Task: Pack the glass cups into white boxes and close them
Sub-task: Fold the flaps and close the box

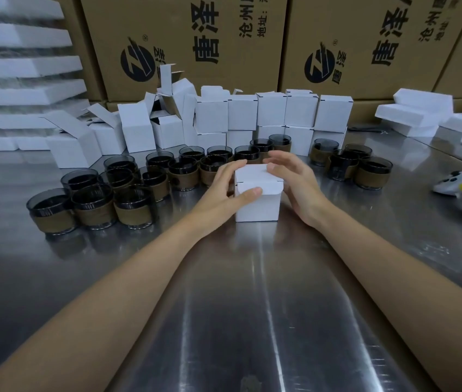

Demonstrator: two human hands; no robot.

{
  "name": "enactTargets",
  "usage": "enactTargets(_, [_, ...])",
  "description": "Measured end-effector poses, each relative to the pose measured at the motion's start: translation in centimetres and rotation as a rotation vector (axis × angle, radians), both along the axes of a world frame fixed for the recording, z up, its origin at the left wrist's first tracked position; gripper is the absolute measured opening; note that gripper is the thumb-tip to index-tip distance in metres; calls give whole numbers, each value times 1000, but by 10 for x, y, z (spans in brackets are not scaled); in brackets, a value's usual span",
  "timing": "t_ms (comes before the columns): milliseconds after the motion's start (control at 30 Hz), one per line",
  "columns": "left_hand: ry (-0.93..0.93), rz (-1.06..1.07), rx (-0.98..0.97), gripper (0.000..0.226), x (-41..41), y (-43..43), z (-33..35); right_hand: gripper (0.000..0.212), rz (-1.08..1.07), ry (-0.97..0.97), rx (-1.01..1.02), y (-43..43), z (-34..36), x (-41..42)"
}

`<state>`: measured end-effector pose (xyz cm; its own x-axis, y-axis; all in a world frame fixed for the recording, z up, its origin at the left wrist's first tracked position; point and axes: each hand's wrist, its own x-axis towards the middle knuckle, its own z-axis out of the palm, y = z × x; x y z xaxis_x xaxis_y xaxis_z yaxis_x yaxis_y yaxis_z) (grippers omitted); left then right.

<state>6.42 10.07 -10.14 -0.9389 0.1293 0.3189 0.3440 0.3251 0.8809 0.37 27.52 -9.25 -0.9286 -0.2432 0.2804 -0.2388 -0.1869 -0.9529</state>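
Now my L hand (pixel 224 188) grips small white cardboard box (pixel 256 207), thumb on lid flap (pixel 269 186); R hand (pixel 295 179) loose-fingered, steadying at 3 o'clock. Tuck flap squarely.

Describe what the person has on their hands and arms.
Nothing is worn. The left hand and right hand are bare, with no gloves, rings or watch showing. The left forearm and right forearm are bare too; no sleeve reaches into view.
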Motion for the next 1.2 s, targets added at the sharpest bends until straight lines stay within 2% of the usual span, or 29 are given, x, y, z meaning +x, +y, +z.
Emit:
enactTargets(133, [49, 64, 42, 52, 1, 3, 0, 34, 68, -69, 13, 1, 0, 3])
enactTargets(200, [58, 100, 63, 59, 3, 5, 2, 51, 129, -57, 46, 0, 1, 6])
enactTargets(300, [83, 141, 67, 62, 5, 8, 5, 90, 190, -46, 48, -3, 3, 10])
enactTargets(367, [100, 162, 54, 52, 5, 9, 5, 96, 198, -50, 30, -4, 4, 10])
enactTargets(433, [109, 186, 36, 43, 5, 10, 4, 87, 176, -44, 18, -4, 4, 11])
enactTargets(533, [106, 218, 35, 41, 4, 10, 5, 36, 29, 57, 88, -5, 3, 11])
enactTargets(567, [96, 217, 43, 41, 3, 9, 5, 26, -19, 101, 122, -5, 2, 11])
enactTargets(633, [67, 194, 65, 39, 3, 10, 4, 17, -62, 166, 164, -6, 1, 10])
enactTargets(700, [31, 174, 87, 39, 2, 10, 3, 13, -48, 197, 204, -6, 2, 10])
enactTargets(800, [-63, 148, 156, 39, 0, 10, 6, 20, 57, 179, 261, -6, 2, 11])
enactTargets(900, [-132, 150, 228, 39, -2, 13, 12, 17, 115, 117, 206, -10, 4, 13])
enactTargets(1100, [-115, 186, 280, 44, 2, 19, 11, 4, 193, 131, 253, -3, 4, 9])
enactTargets(1200, [-115, 177, 280, 55, 7, 20, 11, 22, 311, 103, 307, 11, 3, 5])
